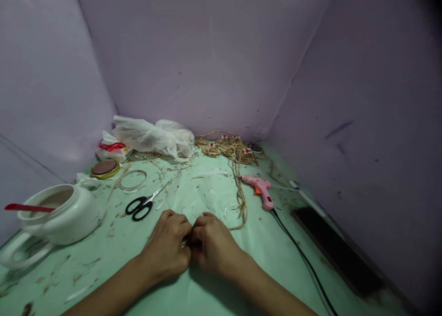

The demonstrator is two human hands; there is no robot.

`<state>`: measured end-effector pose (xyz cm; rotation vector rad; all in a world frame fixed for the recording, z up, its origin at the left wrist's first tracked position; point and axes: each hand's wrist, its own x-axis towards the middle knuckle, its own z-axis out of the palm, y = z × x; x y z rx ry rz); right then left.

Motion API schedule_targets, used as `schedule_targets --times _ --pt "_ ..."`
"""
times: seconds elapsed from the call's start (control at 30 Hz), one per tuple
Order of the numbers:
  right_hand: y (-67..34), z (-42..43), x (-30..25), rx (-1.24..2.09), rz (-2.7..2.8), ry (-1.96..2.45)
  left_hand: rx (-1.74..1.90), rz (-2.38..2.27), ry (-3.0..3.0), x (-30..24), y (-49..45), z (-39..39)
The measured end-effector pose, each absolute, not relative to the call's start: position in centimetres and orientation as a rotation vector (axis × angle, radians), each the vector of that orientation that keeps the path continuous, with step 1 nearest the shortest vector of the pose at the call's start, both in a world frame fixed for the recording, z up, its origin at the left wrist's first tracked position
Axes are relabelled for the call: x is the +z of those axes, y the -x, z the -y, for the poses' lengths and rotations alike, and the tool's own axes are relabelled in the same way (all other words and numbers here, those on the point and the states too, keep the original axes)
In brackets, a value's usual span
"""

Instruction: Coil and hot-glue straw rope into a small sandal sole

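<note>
Head camera view: the two hands meet in the lower centre of the frame, and what is between them is the hardest part to see. The left hand [169, 247] and the right hand [212, 242] are both clenched, knuckles up, with the curled fingertips pressed against each other. Something small seems to be pinched there, but the fingers cover it and I cannot tell what it is. Both forearms are cut off by the bottom edge.

The twine strand [241, 201] lies just right of centre. It comes down from the twine pile [229, 146] at the back of the green table cover [207, 297], and its loose end curls near the right hand. I cannot tell whether it touches the hand.

At the left edge stands a white pot [74, 215] with its handle partly cut off. A red stick [27, 208] lies across its mouth, and the inside looks brownish, the content unclear. Behind it is a crumpled plastic bag [155, 136]; what is in it cannot be seen.

Black scissors [140, 207] lie left of the hands, with a tape ring [133, 179] and a round brown lid [104, 168] further back. A pink glue gun [260, 189] lies right of the twine, and its black cord [300, 256] runs out at the bottom. A dark flat object [338, 251] at the right is too dim to identify.
</note>
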<state>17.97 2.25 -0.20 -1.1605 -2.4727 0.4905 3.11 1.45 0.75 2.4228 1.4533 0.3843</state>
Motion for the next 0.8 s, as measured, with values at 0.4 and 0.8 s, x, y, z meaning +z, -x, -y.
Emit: schedule_targets --times 0.4,0.8 --pt "-17.8 -2.0 -0.7 0.441 2.413 1.122 0.479 -1.449 -2.431 0.2 -3.2 -1.2" --pt "-18.1 -4.1 -6.7 0.190 2.388 0.945 0.970 -1.321 -2.456 -3.7 -2.8 -2.2"
